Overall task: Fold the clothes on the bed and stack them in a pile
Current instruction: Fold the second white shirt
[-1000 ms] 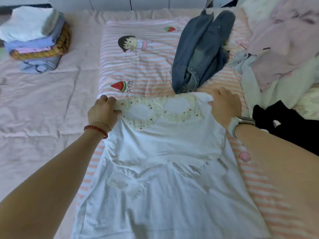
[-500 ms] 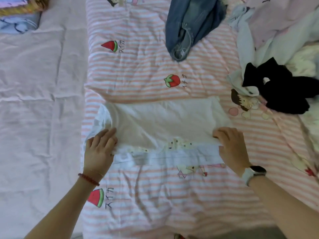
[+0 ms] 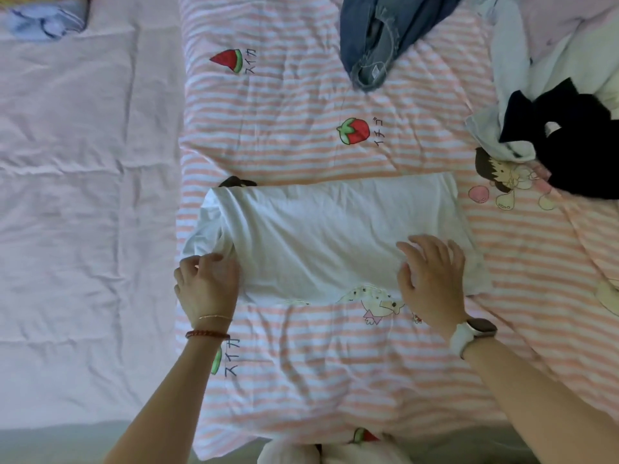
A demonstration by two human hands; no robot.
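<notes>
Lying across the middle of the striped quilt (image 3: 301, 155), the white garment (image 3: 321, 236) is sitting folded into a wide band, its long edges running left to right. A strip of lace trim with small dark dots is peeking out from under its near edge. The left hand (image 3: 207, 283) is resting at the garment's near left corner, its fingers curling around a bunched bit of the white cloth there. The right hand (image 3: 432, 279) is lying flat on the garment near its right end, fingers spread and straight, palm pressing down on the fabric. A red bead bracelet (image 3: 207, 334) and a thin gold one are circling the left wrist, and a white-strapped watch (image 3: 472, 333) is sitting on the right wrist. Blue jeans (image 3: 382, 38) are lying crumpled at the quilt's far edge, well apart from the white garment. A black garment (image 3: 569, 139) is sitting on pale clothes at the quilt's right edge. A folded blue piece (image 3: 43, 20) is showing at the far left corner of the bed, on the pale pink sheet (image 3: 83, 195).
</notes>
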